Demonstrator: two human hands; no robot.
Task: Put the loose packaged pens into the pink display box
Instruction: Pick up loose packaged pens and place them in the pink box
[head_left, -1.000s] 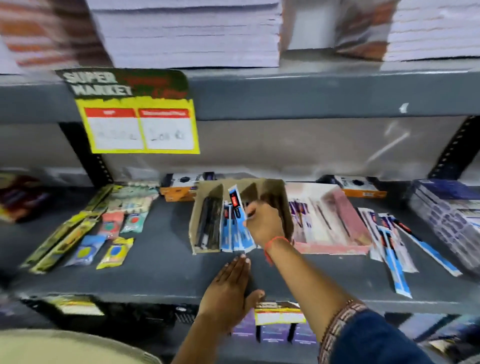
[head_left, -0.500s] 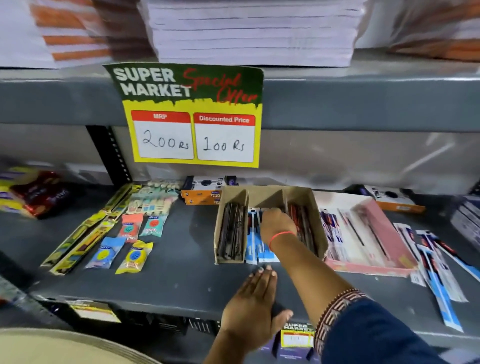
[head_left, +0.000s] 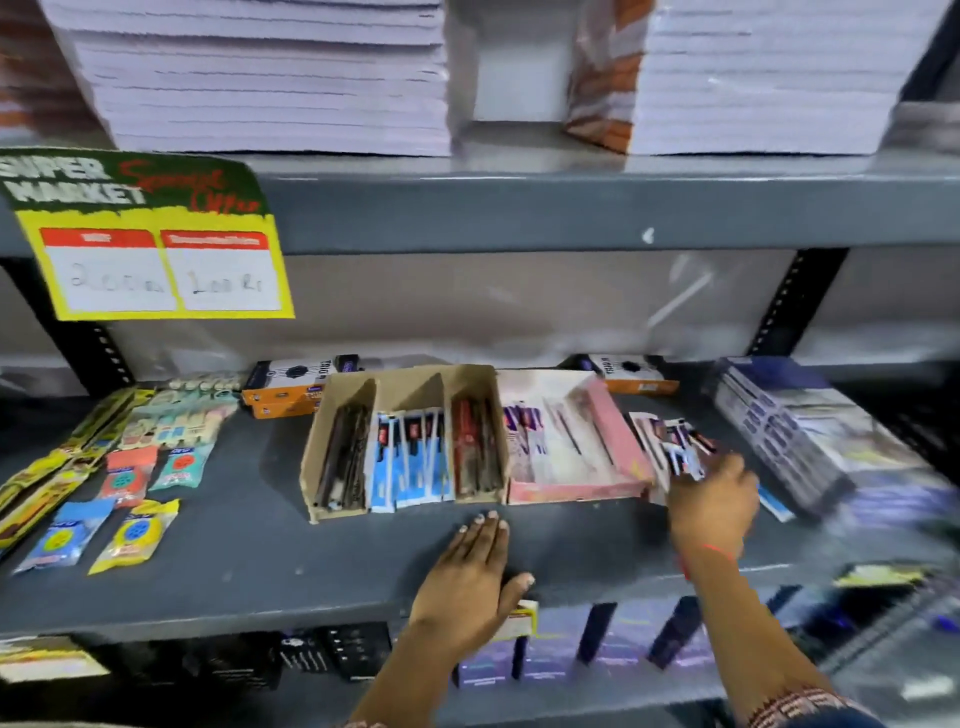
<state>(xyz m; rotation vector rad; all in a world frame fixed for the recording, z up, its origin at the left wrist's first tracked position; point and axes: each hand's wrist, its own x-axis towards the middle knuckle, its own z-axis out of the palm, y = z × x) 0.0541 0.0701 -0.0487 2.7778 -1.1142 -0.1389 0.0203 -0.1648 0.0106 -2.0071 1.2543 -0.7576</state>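
The pink display box (head_left: 621, 434) lies on the grey shelf, holding a few packaged pens at its left side. Just right of it lie the loose packaged pens (head_left: 670, 441), white-and-blue packs in a blurred pile. My right hand (head_left: 714, 493) rests on the near end of that pile with its fingers spread over the packs; whether it grips any is too blurred to tell. My left hand (head_left: 470, 577) lies flat and open on the shelf's front edge, holding nothing.
A brown cardboard box (head_left: 405, 441) with three compartments of pens stands left of the pink box. Blue boxes (head_left: 810, 431) sit at the right, small orange boxes (head_left: 283, 387) behind, and eraser and ruler packs (head_left: 130, 467) at the left. A price sign (head_left: 150, 234) hangs above.
My right hand left the brown box's middle compartment and moved right to the loose pens beside the pink box. My left hand stayed on the shelf edge.
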